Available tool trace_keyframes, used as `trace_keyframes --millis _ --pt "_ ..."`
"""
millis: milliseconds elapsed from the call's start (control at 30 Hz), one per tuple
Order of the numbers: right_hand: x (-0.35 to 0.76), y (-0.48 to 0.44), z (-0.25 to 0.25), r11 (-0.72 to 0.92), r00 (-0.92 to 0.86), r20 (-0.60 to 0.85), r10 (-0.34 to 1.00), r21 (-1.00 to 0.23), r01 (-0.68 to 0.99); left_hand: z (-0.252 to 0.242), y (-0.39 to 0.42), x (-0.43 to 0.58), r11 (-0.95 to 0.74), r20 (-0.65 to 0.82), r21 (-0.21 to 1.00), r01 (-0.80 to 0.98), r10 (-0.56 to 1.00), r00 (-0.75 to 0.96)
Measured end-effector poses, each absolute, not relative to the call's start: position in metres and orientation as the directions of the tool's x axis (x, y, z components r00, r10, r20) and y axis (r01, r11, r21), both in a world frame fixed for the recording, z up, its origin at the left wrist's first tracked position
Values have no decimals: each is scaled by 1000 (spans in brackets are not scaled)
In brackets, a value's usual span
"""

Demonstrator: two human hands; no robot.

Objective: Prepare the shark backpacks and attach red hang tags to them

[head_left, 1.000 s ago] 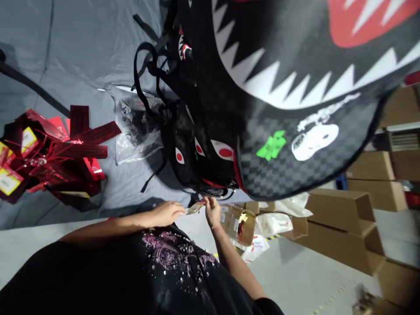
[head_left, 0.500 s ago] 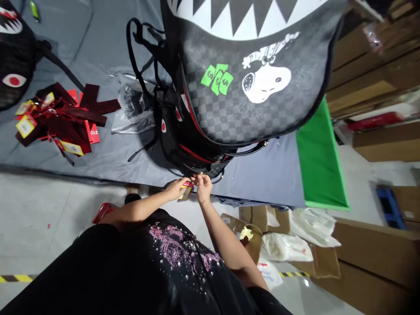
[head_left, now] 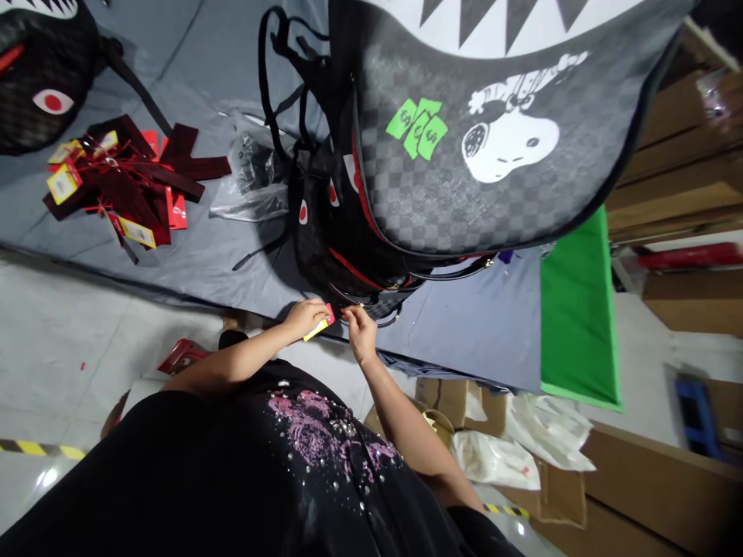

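My left hand (head_left: 306, 316) is closed around a red and yellow hang tag (head_left: 316, 329) at the table's front edge. Just to its right, my right hand (head_left: 362, 336) pinches a small thing, too small to make out, close to the bag handles. Behind both hands stands a stack of black bags (head_left: 316, 240) with red-eyed prints and red edging. Over them looms a grey-checked backpack (head_left: 418, 205) printed with white teeth, a white cartoon dog and green banknotes. Its black handle (head_left: 450, 271) hangs at the lower edge.
Dark red straps with tags (head_left: 136, 174) lie heaped on the grey-covered table (head_left: 464, 321), near a clear plastic bag (head_left: 247, 178). Another black bag (head_left: 46, 81) is at the far left. A green bin (head_left: 580, 325) adjoins the table's right end; cartons (head_left: 655, 480) stand on the floor.
My hands have moved slightly apart, the left one going left with the tag, which has turned. The view has shifted, so the bags sit further right.
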State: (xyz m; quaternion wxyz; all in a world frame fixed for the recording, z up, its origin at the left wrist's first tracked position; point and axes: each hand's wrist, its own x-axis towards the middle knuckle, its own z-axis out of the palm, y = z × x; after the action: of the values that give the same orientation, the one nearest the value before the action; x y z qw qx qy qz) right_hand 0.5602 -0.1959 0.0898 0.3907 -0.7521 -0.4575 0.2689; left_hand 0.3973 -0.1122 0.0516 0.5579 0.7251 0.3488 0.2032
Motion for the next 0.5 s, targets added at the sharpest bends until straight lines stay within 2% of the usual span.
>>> trace_keyframes --millis 67,133,200,367,500 --pt "564 -195 92 -260 387 -47 921 -813 521 56 -114 398 -286 3 913 290 716 698" --pt "567 -193 92 -244 341 -54 938 -803 544 60 -115 399 -502 133 815 290 648 750" --pt "568 -191 91 -231 303 -66 951 -802 551 63 -116 399 -656 199 707 264 543 816" --pt "572 -190 88 -223 283 -70 957 -802 555 74 -111 398 -726 150 628 280 466 872" --pt "575 -189 86 -217 245 -90 965 -800 560 79 -105 396 -731 73 653 197 320 945"
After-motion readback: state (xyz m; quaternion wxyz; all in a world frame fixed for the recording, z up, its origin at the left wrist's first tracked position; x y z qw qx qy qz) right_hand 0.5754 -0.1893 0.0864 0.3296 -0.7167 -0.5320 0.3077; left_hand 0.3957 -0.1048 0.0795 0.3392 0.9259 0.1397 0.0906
